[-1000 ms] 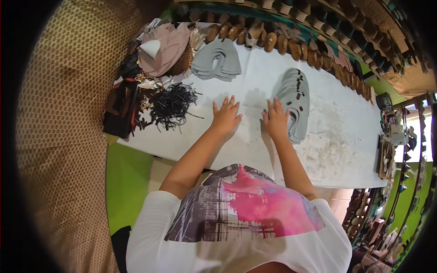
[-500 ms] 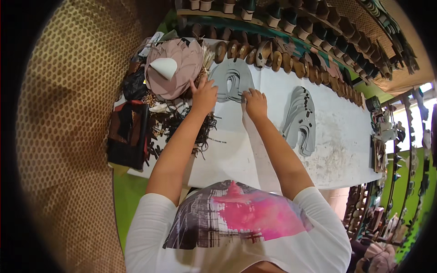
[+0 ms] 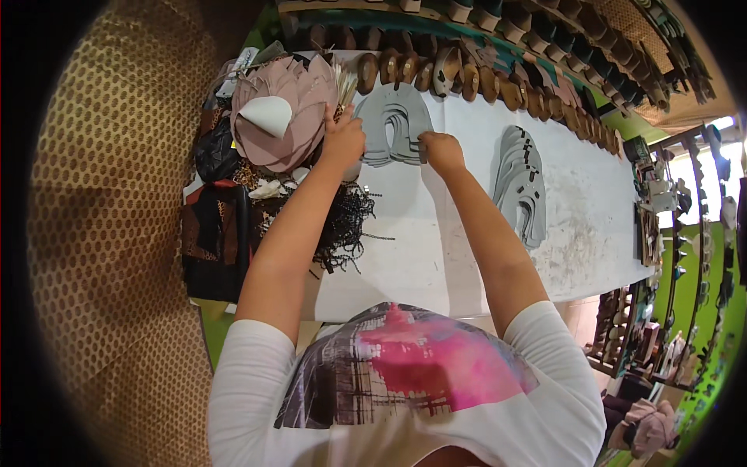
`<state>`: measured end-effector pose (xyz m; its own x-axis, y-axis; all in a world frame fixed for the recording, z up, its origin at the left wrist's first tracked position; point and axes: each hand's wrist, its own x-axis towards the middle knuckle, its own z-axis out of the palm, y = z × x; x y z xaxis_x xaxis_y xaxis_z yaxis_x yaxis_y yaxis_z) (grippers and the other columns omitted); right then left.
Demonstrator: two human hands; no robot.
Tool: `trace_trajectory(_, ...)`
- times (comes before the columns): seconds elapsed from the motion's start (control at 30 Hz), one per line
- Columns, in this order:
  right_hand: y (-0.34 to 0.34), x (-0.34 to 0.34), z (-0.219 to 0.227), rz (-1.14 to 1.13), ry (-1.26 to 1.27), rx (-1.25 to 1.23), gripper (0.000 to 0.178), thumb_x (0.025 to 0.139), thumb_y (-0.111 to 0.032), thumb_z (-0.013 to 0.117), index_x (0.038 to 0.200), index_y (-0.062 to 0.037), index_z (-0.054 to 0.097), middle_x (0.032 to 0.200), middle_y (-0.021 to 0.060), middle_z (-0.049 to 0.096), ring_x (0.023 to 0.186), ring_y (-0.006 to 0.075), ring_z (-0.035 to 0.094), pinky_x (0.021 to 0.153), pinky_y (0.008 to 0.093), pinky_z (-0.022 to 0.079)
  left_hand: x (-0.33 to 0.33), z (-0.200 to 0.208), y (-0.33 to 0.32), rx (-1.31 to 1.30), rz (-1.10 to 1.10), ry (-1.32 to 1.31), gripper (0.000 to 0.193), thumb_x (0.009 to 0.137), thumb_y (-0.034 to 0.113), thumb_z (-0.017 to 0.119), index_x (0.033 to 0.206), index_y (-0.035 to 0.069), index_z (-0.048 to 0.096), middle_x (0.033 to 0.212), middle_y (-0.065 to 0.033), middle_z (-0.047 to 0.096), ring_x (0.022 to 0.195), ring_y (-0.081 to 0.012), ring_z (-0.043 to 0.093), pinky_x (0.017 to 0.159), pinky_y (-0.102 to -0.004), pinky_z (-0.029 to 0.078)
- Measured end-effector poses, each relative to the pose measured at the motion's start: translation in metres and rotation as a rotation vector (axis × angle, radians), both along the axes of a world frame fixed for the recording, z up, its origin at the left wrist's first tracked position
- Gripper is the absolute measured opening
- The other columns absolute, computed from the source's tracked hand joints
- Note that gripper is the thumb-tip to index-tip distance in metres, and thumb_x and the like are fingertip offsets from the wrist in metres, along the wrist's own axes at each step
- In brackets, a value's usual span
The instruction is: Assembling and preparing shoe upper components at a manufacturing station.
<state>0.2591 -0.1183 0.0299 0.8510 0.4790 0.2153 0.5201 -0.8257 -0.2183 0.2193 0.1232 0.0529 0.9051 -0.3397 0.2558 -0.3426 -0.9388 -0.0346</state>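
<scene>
Pinching grey U-shaped pieces (image 3: 394, 100): right grip (image 3: 443, 150); beyond, shoes (image 3: 517, 25) on shelf (image 3: 350, 8).

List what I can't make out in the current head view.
All in the head view:
Left hand: whether it grips anything; its own back hides the palm side.
Right hand: its hold at the edge of the grey stack is too small to read.
Grey stack: layer count; the pieces overlap.
Black cords: partly covered by the left forearm.
Top shelf: cut off by the upper edge.
</scene>
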Motion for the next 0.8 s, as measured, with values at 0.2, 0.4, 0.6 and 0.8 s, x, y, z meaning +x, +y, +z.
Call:
trace_trajectory(0.2, 0.004, -0.001, 0.001, -0.053, 0.040, 0.044, 0.014, 0.074, -0.012, 0.054, 0.084, -0.0085, 0.064, 0.080, 0.0099, 0.064, 0.076, 0.0288, 0.061, 0.069, 0.0375, 0.048, -0.001, 0.004, -0.001, 0.065, 0.007, 0.053, 0.014, 0.065, 0.026, 0.072, 0.074, 0.016, 0.069, 0.111, 0.0013, 0.058, 0.125, -0.0219, 0.035, 0.098, -0.0677, 0.012)
trace_trajectory(0.4, 0.003, 0.001, -0.004, -0.060, 0.043, 0.067, 0.013, 0.076, -0.013, 0.055, 0.084, -0.0086, 0.064, 0.078, 0.0103, 0.064, 0.075, 0.0291, 0.060, 0.069, 0.0383, 0.048, -0.002, -0.001, 0.003, -0.019, -0.070, -0.039, 0.009, 0.065, 0.025, 0.071, 0.071, 0.017, 0.070, 0.104, 0.0040, 0.058, 0.120, -0.0216, 0.040, 0.099, -0.0663, 0.014)
trace_trajectory(0.6, 0.006, 0.002, -0.001, -0.080, 0.087, 0.084, 0.014, 0.075, -0.013, 0.056, 0.086, -0.0094, 0.065, 0.080, 0.0104, 0.064, 0.077, 0.0283, 0.061, 0.070, 0.0380, 0.048, 0.004, -0.009, 0.012, -0.086, -0.084, 0.034, 0.003, 0.067, 0.022, 0.070, 0.070, 0.021, 0.070, 0.105, 0.0064, 0.060, 0.121, -0.0209, 0.039, 0.100, -0.0669, 0.009)
trace_trajectory(0.8, -0.002, 0.006, -0.005, -0.060, 0.014, 0.128, 0.011, 0.071, -0.013, 0.057, 0.076, -0.0116, 0.066, 0.070, 0.0095, 0.063, 0.069, 0.0271, 0.061, 0.066, 0.0380, 0.048, 0.008, 0.002, 0.008, -0.086, -0.063, 0.158, 0.004, 0.067, 0.018, 0.068, 0.069, 0.021, 0.069, 0.104, 0.0073, 0.061, 0.122, -0.0210, 0.039, 0.099, -0.0677, 0.006)
